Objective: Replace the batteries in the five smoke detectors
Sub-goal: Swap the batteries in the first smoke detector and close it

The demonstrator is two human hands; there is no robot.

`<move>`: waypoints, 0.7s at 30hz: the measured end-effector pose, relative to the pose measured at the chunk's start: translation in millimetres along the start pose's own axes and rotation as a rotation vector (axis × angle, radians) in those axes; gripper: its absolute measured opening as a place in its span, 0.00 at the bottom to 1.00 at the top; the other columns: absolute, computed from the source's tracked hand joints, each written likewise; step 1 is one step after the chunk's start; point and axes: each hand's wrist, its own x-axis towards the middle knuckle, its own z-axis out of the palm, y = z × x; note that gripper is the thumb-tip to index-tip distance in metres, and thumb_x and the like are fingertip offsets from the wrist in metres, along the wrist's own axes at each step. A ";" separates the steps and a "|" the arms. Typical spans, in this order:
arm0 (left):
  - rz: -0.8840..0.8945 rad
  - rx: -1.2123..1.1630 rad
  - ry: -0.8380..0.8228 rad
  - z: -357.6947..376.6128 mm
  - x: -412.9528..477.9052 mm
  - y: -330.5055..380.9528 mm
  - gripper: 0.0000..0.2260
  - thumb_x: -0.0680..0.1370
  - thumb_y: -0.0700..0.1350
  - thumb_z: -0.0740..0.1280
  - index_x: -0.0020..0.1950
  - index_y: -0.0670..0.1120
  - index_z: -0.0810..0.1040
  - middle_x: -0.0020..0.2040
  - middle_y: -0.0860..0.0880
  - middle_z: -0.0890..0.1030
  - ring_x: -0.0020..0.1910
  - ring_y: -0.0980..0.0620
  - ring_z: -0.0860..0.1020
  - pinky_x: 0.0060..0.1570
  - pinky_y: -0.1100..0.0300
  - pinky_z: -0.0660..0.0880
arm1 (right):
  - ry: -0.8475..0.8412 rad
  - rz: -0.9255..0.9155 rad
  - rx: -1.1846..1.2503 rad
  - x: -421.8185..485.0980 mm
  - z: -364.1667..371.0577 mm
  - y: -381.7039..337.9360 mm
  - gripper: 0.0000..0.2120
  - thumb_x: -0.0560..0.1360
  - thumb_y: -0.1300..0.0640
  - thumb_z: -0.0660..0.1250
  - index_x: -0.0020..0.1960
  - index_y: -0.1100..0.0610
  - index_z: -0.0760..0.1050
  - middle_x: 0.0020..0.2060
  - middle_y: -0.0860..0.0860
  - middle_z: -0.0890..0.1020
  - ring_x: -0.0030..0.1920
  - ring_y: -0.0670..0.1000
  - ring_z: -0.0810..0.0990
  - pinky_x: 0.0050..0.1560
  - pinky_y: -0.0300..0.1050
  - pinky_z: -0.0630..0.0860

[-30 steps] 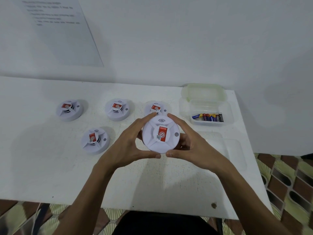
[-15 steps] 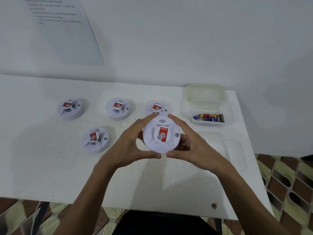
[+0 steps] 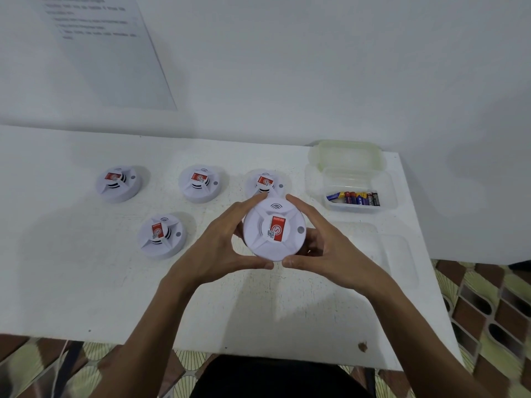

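Observation:
A round white smoke detector (image 3: 267,239) with a red label is held above the table between both hands. My left hand (image 3: 221,245) grips its left rim and my right hand (image 3: 330,248) grips its right rim, thumbs meeting under the near edge. Three more detectors lie in a back row: one at the left (image 3: 117,183), one in the middle (image 3: 200,183), one (image 3: 265,182) just behind the held one. Another detector (image 3: 161,235) lies nearer, to the left. Several batteries (image 3: 355,198) lie in a clear plastic box (image 3: 388,185) at the back right.
The box's lid (image 3: 346,155) leans behind it against the wall. A second clear lid or tray (image 3: 396,254) lies flat on the white table (image 3: 86,282) near its right edge. A printed sheet (image 3: 109,53) hangs on the wall at the left. Patterned floor shows below.
The held detector has shifted very slightly in my hands; both hands keep the same grip. Nothing else on the table has moved.

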 end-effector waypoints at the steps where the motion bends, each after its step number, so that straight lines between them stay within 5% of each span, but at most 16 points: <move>1: -0.001 0.000 0.001 0.2 0.1 0.0 0.40 0.65 0.56 0.76 0.71 0.61 0.58 0.67 0.63 0.68 0.62 0.60 0.71 0.54 0.71 0.72 | -0.001 0.001 0.002 0.0 0.0 -0.1 0.44 0.70 0.59 0.77 0.74 0.34 0.56 0.66 0.41 0.75 0.61 0.51 0.79 0.58 0.55 0.80; 6: -0.011 -0.001 -0.001 0.1 1.0 -0.6 0.40 0.65 0.57 0.75 0.72 0.60 0.58 0.67 0.61 0.69 0.62 0.58 0.72 0.55 0.69 0.72 | 0.000 -0.002 0.008 -0.4 0.2 -0.2 0.44 0.70 0.60 0.76 0.74 0.35 0.56 0.66 0.41 0.75 0.61 0.50 0.79 0.58 0.55 0.80; 9: 0.005 0.001 0.006 -0.9 0.2 0.9 0.40 0.65 0.61 0.74 0.71 0.65 0.57 0.66 0.68 0.67 0.62 0.60 0.71 0.54 0.71 0.72 | -0.001 0.002 -0.002 -1.0 0.2 0.5 0.44 0.70 0.60 0.77 0.74 0.34 0.56 0.64 0.42 0.77 0.59 0.52 0.80 0.58 0.55 0.80; 16: 0.007 0.014 0.005 -2.7 -1.6 1.5 0.41 0.65 0.55 0.76 0.72 0.59 0.58 0.66 0.63 0.68 0.61 0.61 0.71 0.53 0.72 0.71 | 0.005 0.018 -0.035 0.8 3.0 0.3 0.44 0.70 0.57 0.77 0.74 0.34 0.55 0.66 0.43 0.75 0.60 0.52 0.80 0.58 0.55 0.80; 21: -0.003 -0.004 -0.002 -5.9 -3.7 0.1 0.40 0.64 0.54 0.77 0.71 0.62 0.58 0.64 0.70 0.68 0.61 0.61 0.72 0.52 0.72 0.72 | 0.014 0.016 -0.046 2.9 6.5 -0.2 0.44 0.69 0.55 0.77 0.74 0.34 0.55 0.66 0.44 0.75 0.61 0.53 0.79 0.59 0.56 0.79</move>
